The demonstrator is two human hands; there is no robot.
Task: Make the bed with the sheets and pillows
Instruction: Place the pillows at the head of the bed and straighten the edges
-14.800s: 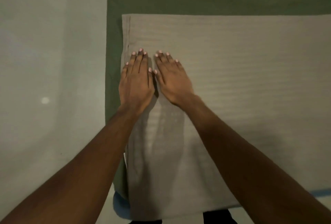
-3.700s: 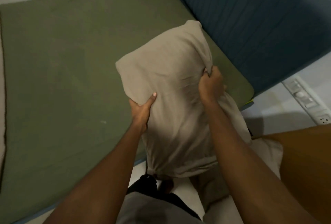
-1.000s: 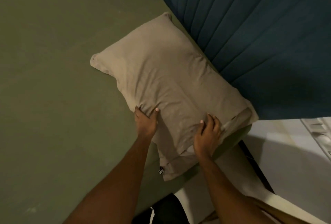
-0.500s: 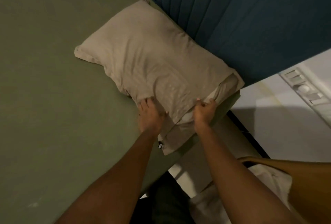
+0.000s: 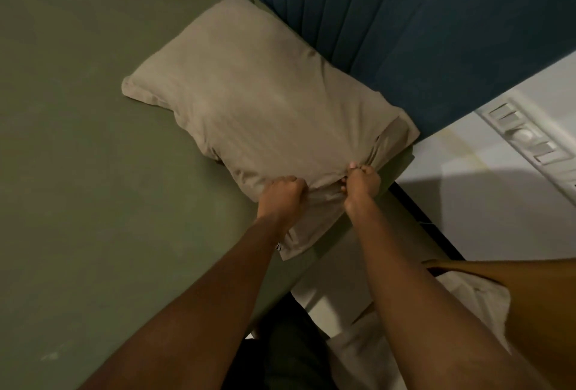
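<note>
A beige pillow (image 5: 258, 102) lies on the green bed sheet (image 5: 93, 171), its far side against the blue headboard (image 5: 420, 21). My left hand (image 5: 282, 197) grips the pillowcase's loose open end at the near edge, fingers curled into the cloth. My right hand (image 5: 361, 182) pinches the same open end a little to the right, bunching the fabric. A flap of the pillowcase (image 5: 307, 233) hangs out below both hands near the mattress edge.
A white wall with a switch panel (image 5: 523, 140) is on the right. A brown wooden surface (image 5: 542, 302) and a pale cloth (image 5: 467, 296) sit at the lower right beside the bed. My dark trousers (image 5: 280, 355) show at the bottom.
Earlier I smoothed a folded sheet, then carried the pillow and laid it by the headboard. In the last second both hands moved from pressing the pillow's edge to gripping the pillowcase's open end.
</note>
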